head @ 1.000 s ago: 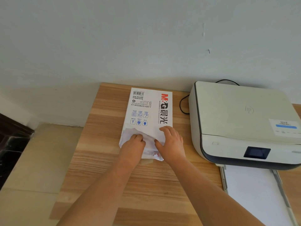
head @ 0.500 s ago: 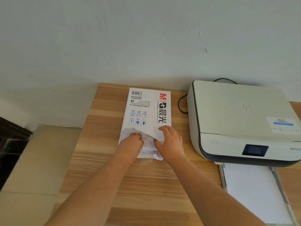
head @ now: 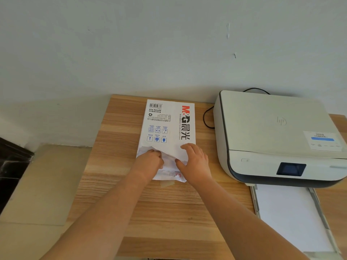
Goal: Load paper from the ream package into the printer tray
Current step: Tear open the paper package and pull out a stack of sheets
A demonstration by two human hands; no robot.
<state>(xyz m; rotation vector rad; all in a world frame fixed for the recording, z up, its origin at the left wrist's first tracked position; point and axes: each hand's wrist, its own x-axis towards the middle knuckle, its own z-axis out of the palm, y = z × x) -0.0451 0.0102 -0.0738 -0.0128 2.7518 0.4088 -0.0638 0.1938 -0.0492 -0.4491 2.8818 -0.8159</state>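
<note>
The ream [head: 170, 128] lies flat on the table [head: 169, 207], to the left of the printer [head: 277, 136] and apart from it. Its far end, bearing a barcode and a red-and-black logo, points toward the wall [head: 169, 44]. Its near end is torn open, with ragged white wrapper edges.

The left hand [head: 149, 163] rests on the torn end at the side farther from the printer. Its fingers are curled into the opening of the wrapper; the fingertips are hidden, so what they grasp cannot be told. The right hand [head: 195, 162] lies on the torn end at the side nearer the printer, palm down. Its fingers are spread flat on the wrapper and its thumb is tucked at the torn edge; no clenched grip shows.

The printer is white with a dark band and a small dark screen [head: 291, 169] on its front. A black cable [head: 207, 119] loops on the table between ream and printer. The tray [head: 253, 199] is pulled out from the printer's front toward the person, and a white sheet surface [head: 289, 214] lies in it.
</note>
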